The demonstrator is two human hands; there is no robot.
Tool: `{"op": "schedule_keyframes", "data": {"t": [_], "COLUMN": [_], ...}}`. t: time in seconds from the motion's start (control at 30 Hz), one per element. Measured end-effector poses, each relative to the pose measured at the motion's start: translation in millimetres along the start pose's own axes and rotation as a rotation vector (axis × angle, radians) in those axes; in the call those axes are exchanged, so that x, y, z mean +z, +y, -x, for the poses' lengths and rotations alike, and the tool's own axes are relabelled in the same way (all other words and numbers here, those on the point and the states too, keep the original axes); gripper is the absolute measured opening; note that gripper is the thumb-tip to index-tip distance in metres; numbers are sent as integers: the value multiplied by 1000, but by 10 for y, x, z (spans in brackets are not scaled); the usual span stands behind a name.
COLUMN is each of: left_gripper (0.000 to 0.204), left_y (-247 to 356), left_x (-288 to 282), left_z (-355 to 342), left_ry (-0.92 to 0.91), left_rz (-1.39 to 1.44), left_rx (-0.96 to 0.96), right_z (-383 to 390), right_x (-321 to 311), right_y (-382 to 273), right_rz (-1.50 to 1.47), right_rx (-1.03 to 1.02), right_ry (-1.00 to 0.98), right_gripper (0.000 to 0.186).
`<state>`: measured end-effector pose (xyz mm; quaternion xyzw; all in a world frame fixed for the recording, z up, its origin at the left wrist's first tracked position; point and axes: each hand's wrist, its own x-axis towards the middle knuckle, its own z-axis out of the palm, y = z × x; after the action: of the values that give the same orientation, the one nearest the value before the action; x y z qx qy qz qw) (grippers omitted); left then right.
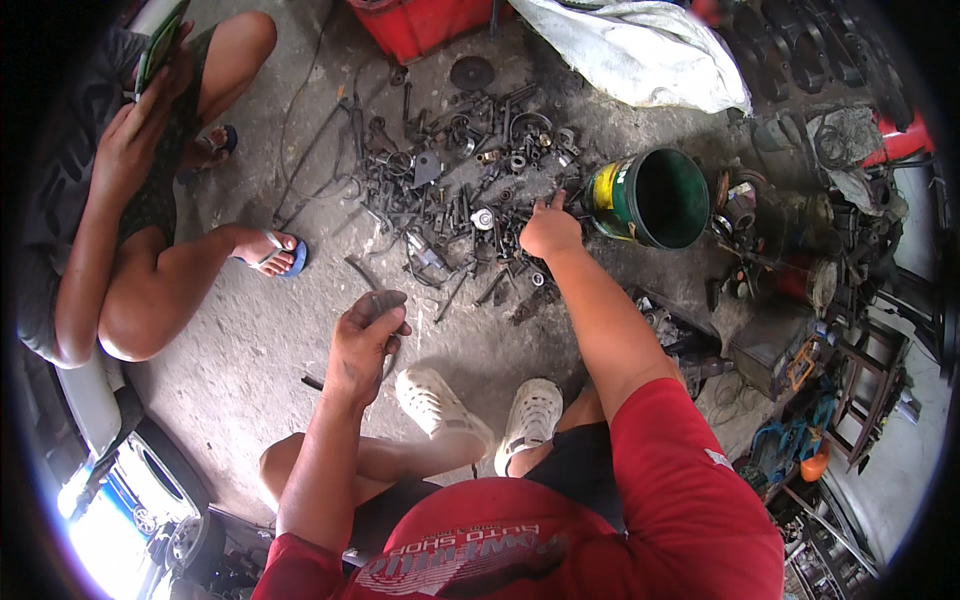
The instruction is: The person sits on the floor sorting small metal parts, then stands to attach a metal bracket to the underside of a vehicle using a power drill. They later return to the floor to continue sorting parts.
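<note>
A stained concrete floor [250, 340] carries everything here. The left hand [365, 335] hangs over bare floor with fingers curled around a small dark round part [383, 300]; most of that part is hidden by the fingers, so its kind is hard to tell. The right hand [548, 232] reaches forward, fingers bent, fingertips down at the near right edge of a heap of bolts [455, 190]; whether it grips anything cannot be told. The heap is a dark tangle of bolts, rings and brackets, single pieces hard to make out. Just right of that hand lies a green bucket [655, 198] on its side, mouth toward the camera. Behind the heap a red crate [420, 25] is cut off by the top edge, with a white cloth [640, 50] beside it. At left another person [130, 200] squats in sandals, holding a phone [160, 45]. White shoes [480, 410] show below.
</note>
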<state>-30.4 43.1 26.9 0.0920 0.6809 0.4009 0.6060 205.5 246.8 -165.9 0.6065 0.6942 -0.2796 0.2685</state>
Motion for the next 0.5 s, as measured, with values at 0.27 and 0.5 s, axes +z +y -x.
{"op": "schedule_keyframes", "data": {"t": [0.27,0.5], "left_gripper": [24,24], "left_y": [11,-137], "left_x": [-5,-172], "left_z": [44,99], "left_ry": [4,64], "left_rz": [22,-16], "left_rx": [11,-33], "right_z": [75,-617], "right_x": [41,-461], "right_y": [-139,10], "right_rz": [-71,17], "right_rx": [-226,-133], "right_ry": [185,118], "right_gripper": [43,84]}}
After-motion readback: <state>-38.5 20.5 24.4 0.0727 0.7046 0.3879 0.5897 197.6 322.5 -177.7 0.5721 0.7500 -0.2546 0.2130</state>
